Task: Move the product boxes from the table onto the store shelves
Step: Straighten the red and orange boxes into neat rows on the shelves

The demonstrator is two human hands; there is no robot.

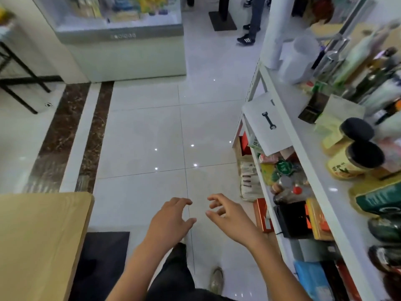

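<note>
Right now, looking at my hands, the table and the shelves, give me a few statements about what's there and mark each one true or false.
1. Both hands are empty. True: the left hand and the right hand hang open over the floor, fingers spread.
2. A product box sits on the visible part of the wooden table. False: the part of the table in view is bare.
3. The white shelves are on the person's right. True: the shelves run along the right side.
4. The two black-lidded jars lie on the floor. False: the jars rest on the upper shelf.
5. The shelves hold nothing. False: they carry bottles, jars and boxes.
</note>
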